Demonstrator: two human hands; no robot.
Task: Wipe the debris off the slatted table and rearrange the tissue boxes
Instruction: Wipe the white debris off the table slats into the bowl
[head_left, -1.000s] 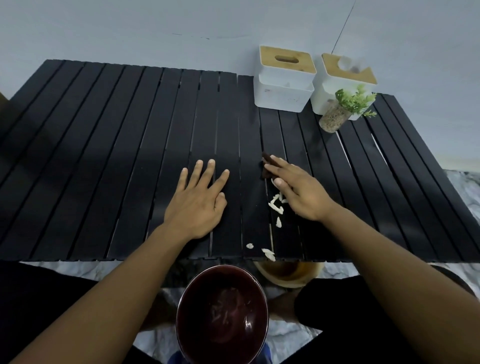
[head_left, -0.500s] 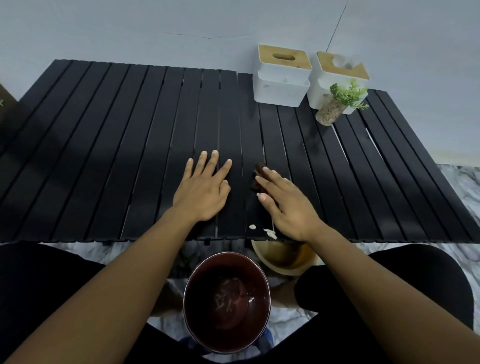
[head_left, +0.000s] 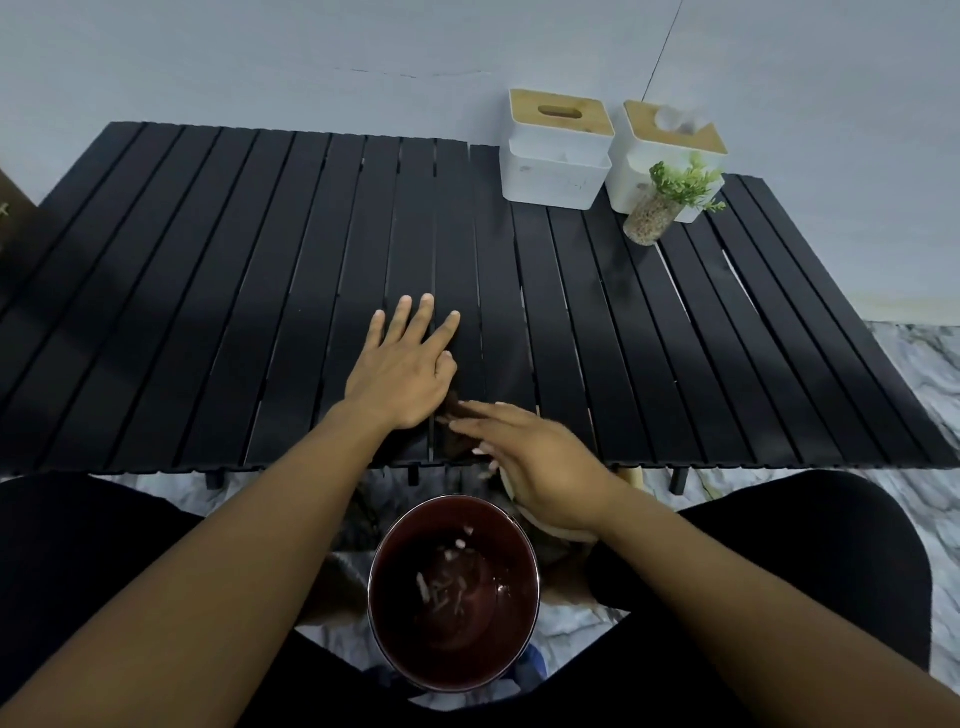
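1. Head view, near edge: L hand (head_left: 402, 374) flat on black slatted table (head_left: 208, 291), fingers spread, holding nothing; prob. bracing.
2. R hand (head_left: 540, 467), fingers straight, pressing dark brown cloth (head_left: 453, 408) at table lip, directly above dark red round bin (head_left: 498, 644); white scraps (head_left: 441, 592) inside.
3. Far right: slotted white wood-lidded tissue box (head_left: 553, 156) just beside second tissue box (head_left: 660, 150); not yet rearranged.

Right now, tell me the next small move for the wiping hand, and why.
Probably draw the right hand and dark cloth just past the table's near edge. The cloth sits at that edge above the red bowl, with pale bits falling in; a short pull should shed any left.
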